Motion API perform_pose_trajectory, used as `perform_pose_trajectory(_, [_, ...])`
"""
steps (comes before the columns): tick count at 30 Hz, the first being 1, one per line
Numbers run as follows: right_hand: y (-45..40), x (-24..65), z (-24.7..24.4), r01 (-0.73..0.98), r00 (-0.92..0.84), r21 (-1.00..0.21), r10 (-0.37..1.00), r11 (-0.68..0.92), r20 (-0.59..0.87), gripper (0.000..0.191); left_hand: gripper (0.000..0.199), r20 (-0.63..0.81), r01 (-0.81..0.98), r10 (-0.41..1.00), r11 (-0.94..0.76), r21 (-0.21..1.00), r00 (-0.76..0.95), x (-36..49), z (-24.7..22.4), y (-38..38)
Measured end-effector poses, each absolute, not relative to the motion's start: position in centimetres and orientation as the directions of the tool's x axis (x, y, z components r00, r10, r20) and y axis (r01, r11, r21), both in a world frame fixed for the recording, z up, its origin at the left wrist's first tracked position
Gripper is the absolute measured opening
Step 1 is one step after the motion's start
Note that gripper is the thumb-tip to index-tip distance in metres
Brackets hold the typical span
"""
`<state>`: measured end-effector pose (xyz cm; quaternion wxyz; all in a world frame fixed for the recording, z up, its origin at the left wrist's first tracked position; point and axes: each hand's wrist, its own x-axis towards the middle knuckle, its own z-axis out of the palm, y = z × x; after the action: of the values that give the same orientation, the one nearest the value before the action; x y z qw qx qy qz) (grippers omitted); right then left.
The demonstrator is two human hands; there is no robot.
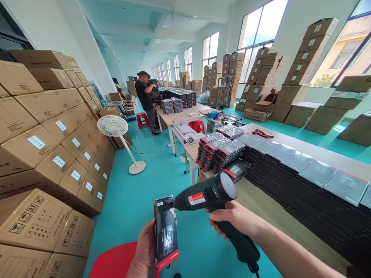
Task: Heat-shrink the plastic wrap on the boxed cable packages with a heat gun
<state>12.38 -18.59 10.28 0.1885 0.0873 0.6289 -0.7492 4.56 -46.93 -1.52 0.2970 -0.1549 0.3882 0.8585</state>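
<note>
A: The room has a turquoise floor (133, 210), with stacked cartons (55, 112) along the left side and a white fan (112, 126) beside them. What occupies the near right side?

B: A bench (268, 208). It carries piles of red-edged packs (222, 148) and, further right, long rows of dark packs (315, 208) with grey upper faces.

A: State the position of the black box (166, 231).

B: It is in the left hand (145, 243), nearly upright, above the floor and left of the bench. The fingers pinch it by its two side edges. A red band crosses its lower end.

A: Right hand (230, 218)?

B: Its fingers wrap around the handle of a black heat gun (199, 197). The nozzle points left, at the upper right edge of the box; contact cannot be determined.

A: Far side?

B: A person (145, 92) in dark clothing stands at the far bench (171, 119).
</note>
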Motion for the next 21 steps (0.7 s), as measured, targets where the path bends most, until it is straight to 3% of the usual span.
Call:
perform_pose_trajectory(6, [-20.4,12.7,11.4,0.38,-0.924,-0.893,-0.146,-0.241,-0.354,0.029,0.04,-0.509,-0.653,0.411,-0.513,0.557,-0.757,4.6,-1.5,-46.5])
perform_pose_trajectory(12, [-19.2,11.5,11.0,0.382,-0.924,-0.903,-0.064,-0.195,-0.377,0.031,0.052,-0.475,-0.636,0.425,-0.562,0.528,-0.77,4.6,-1.4,-46.5])
perform_pose_trajectory(17, [-19.1,12.0,11.4,0.399,-0.911,-0.909,-0.163,-0.122,-0.378,0.023,0.055,-0.471,-0.64,0.435,-0.563,0.523,-0.768,4.3,-2.0,-47.0])
perform_pose_trajectory(21, [-19.6,14.4,11.3,0.492,-0.804,-0.865,-0.327,0.101,-0.496,0.011,0.059,-0.449,-0.591,0.395,-0.639,0.493,-0.802,3.8,-2.4,-47.4])
